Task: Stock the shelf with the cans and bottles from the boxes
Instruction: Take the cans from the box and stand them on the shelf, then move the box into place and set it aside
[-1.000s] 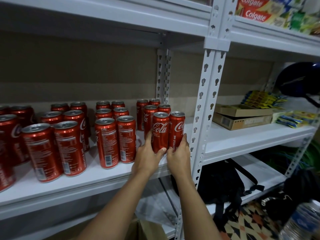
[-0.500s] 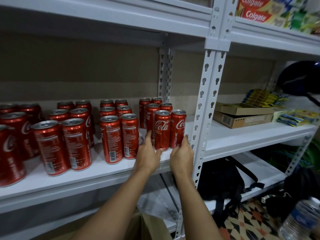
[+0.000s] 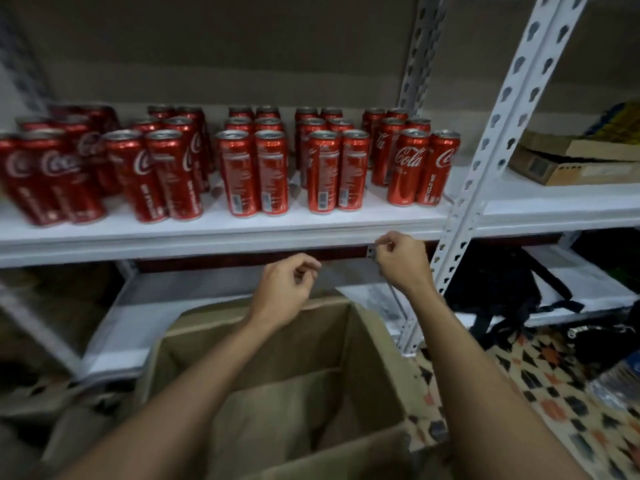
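Observation:
Several red Coca-Cola cans stand in paired rows on the white shelf (image 3: 221,230); the rightmost front pair (image 3: 424,168) sits beside the slotted upright. Both hands hang below the shelf's front edge, holding nothing. My left hand (image 3: 285,289) has loosely curled fingers above the open cardboard box (image 3: 363,344). My right hand (image 3: 403,263) is also loosely curled, just under the shelf lip. The box's inside looks bare, showing only brown cardboard.
A white slotted upright (image 3: 485,161) divides the bays. Flat cardboard boxes (image 3: 568,164) lie on the right shelf. A black bag (image 3: 498,292) sits on the lower right shelf. A plastic water bottle (image 3: 620,382) lies on the patterned floor at right.
Both hands have let go of the rightmost front pair of cans and dropped below the shelf edge. The view has tilted down, bringing the open box into sight.

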